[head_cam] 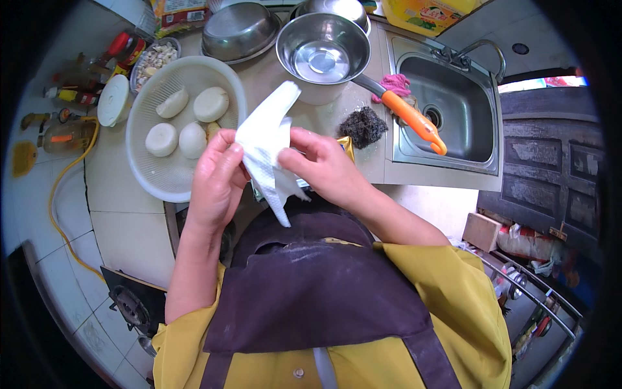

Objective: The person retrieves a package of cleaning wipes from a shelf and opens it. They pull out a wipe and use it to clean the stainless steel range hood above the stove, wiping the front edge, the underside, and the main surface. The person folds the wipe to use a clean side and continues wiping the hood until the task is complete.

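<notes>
Both hands hold a folded white paper towel [265, 141] in front of my apron, near the counter's front edge. My left hand [218, 170] pinches its left side between thumb and fingers. On the other side, my right hand [323, 163] grips the towel with thumb and bent fingers. One corner of the paper points up towards a steel saucepan [320, 53], and another hangs down over the apron [316, 296]. Left of the hands stands a white plastic colander [187, 192] with several pale, round peeled pieces [162, 139] in it. Packages behind my hands are mostly hidden.
The saucepan's orange handle [410, 116] reaches over the steel sink [466, 126]. A dark scouring pad [364, 127] and a pink cloth [392, 86] lie beside the sink. Overturned steel bowls [240, 31] stand behind. At lower left is a gas stove [131, 304].
</notes>
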Tool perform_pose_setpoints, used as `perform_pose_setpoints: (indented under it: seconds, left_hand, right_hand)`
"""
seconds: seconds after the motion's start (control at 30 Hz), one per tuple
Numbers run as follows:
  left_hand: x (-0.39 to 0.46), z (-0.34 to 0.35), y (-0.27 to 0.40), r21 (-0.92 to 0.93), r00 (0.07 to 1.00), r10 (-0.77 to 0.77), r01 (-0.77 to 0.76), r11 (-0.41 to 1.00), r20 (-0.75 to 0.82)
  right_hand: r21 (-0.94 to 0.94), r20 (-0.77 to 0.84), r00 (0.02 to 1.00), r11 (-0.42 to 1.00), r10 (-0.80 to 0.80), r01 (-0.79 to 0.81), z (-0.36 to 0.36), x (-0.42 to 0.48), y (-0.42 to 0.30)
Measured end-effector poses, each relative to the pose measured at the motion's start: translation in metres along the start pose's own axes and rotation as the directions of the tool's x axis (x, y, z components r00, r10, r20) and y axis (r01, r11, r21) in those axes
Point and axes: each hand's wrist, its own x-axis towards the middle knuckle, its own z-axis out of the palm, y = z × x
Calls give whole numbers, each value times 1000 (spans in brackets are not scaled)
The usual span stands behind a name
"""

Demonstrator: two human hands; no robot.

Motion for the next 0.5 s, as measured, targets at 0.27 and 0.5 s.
perform_pose_setpoints:
  seconds: [0.27,0.5]
  left_hand:
    - [-21,8,7,536,907,395,-264,802,-144]
    - [-44,3,24,441,894,332,-180,879,-299]
  right_hand:
    - [-714,269,726,375,-633,592,28,16,-12]
    - [-570,288,802,580,-523,582,48,15,-22]
